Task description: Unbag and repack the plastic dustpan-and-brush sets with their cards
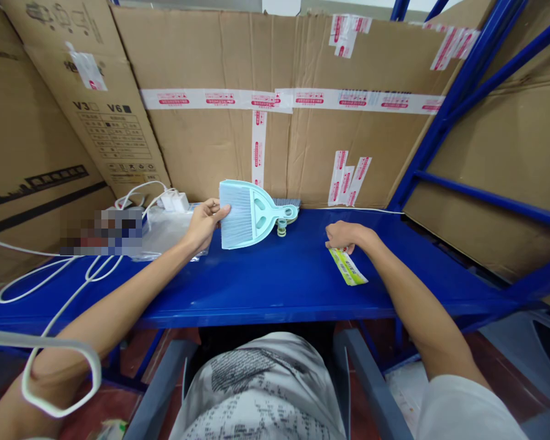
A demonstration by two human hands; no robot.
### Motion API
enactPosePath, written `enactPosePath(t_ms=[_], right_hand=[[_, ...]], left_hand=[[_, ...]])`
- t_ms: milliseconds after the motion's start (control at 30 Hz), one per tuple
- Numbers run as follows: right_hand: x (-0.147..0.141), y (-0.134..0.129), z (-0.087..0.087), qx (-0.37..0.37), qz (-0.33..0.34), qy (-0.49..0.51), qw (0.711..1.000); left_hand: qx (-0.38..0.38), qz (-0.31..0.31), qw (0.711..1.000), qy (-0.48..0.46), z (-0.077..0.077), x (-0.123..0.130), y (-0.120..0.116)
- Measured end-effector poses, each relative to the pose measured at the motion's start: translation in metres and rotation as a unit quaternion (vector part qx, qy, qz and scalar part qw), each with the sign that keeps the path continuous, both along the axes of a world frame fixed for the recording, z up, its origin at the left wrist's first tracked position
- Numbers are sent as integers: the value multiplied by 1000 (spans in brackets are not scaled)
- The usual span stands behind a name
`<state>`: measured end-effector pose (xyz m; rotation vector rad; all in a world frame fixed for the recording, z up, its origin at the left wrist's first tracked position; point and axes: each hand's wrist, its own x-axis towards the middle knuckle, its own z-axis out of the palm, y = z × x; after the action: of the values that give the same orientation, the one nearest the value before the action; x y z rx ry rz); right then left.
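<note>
My left hand (205,223) pinches the bristle edge of a light-blue hand brush (237,215), which is nested in its small matching dustpan (269,214). The handles point right, and the set is held up above the blue table. My right hand (343,235) is closed on the top end of a yellow-green and white printed packet (348,267), which hangs down toward me. Between the hands, close to the dustpan's handle, stand small rolls of tape (281,229). Behind the handle, another brush with grey bristles (288,202) is partly hidden.
A clear plastic bag (162,231) lies at the left by a white power plug (174,200) and looping white cables (89,275). Taped cardboard (211,146) walls the back of the blue table (256,293). A blue metal frame (424,146) rises at the right.
</note>
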<state>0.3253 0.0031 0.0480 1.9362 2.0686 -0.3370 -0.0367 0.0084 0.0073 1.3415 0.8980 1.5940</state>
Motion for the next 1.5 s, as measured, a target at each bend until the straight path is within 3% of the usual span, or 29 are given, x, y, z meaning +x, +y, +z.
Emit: enactPosePath(t_ms=[133, 200, 233, 300, 367, 433, 500, 567, 633, 833, 967, 1100, 1200, 1267, 1367, 1500], right_hand=[[4, 1, 0, -4, -3, -1, 1000], [7, 2, 3, 64, 5, -6, 998], [7, 3, 5, 139, 15, 4, 990], [3, 3, 6, 329, 70, 70, 939], [-8, 0, 4, 453, 193, 169, 854], [-23, -5, -3, 462, 353, 216, 784], [-38, -13, -12, 435, 474, 188, 742], [-49, -21, -21, 430, 522, 140, 723], [-56, -28, -26, 441, 529, 117, 716], [-63, -37, -31, 371, 544, 94, 746], [-69, -37, -21, 344, 557, 93, 750], [-89, -16, 12, 357, 496, 162, 775], [-126, 17, 39, 362, 388, 189, 826], [-158, 44, 48, 334, 343, 167, 862], [-203, 78, 46, 279, 280, 147, 907], [-240, 99, 29, 247, 238, 140, 929]], left_hand=[[0, -5, 1000, 0, -1, 0, 0], [1, -12, 1000, -2, -2, 1, 0], [1, -16, 1000, -3, -2, 1, 0], [-5, -27, 1000, -4, -3, 2, 0], [-17, -43, 999, -3, -3, 3, -2], [-35, -67, 997, 1, -3, 4, -4], [-69, -97, 993, 9, -3, 6, -6], [-109, -129, 985, 19, -2, 7, -8], [-136, -155, 978, 28, -1, 8, -10], [-153, -201, 966, 51, 1, 6, -12], [-150, -218, 964, 37, 4, -2, -5], [-89, -126, 986, -62, 10, -20, 14], [-57, -35, 994, -85, 12, -35, 26], [-57, 23, 995, -76, 11, -41, 29], [-61, 69, 995, -49, 8, -41, 29], [-46, 62, 997, -2, 4, -33, 28]])
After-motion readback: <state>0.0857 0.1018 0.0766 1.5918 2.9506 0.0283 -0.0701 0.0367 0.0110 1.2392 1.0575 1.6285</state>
